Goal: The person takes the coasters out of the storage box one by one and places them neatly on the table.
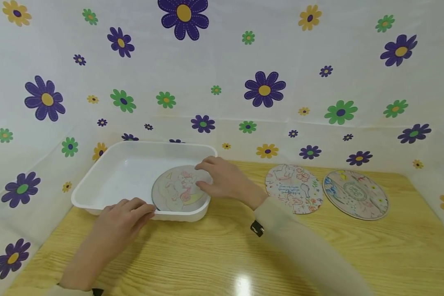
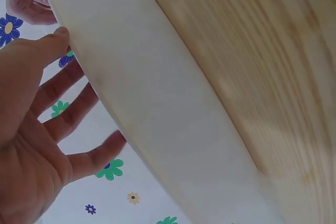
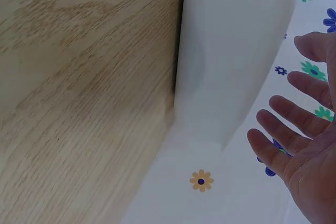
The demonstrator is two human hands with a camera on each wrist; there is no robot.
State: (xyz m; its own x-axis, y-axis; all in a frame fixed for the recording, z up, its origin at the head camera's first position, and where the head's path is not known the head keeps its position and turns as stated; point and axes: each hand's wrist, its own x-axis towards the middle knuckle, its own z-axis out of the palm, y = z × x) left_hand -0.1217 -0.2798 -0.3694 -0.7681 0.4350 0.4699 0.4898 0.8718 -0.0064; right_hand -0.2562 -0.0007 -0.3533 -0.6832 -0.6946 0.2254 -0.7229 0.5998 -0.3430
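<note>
A white plastic tray (image 1: 103,176) stands at the left on the table. Inside its right part lies a round grey mat (image 1: 174,189) with a cartoon print, its near edge close to the tray's front rim. My left hand (image 1: 127,216) is at that front rim, fingertips reaching over it beside the mat; in the left wrist view its fingers (image 2: 79,108) are spread and partly hidden by the tray wall. Over the tray's right rim hovers my right hand (image 1: 220,179), with fingers spread and apart in the right wrist view. Whether either hand touches the mat is unclear.
Two more round printed mats lie to the right on the wooden table (image 1: 222,250): a pinkish one (image 1: 294,189) and one with a floral border (image 1: 355,194). A flower-patterned white cloth (image 1: 222,61) hangs behind and at both sides.
</note>
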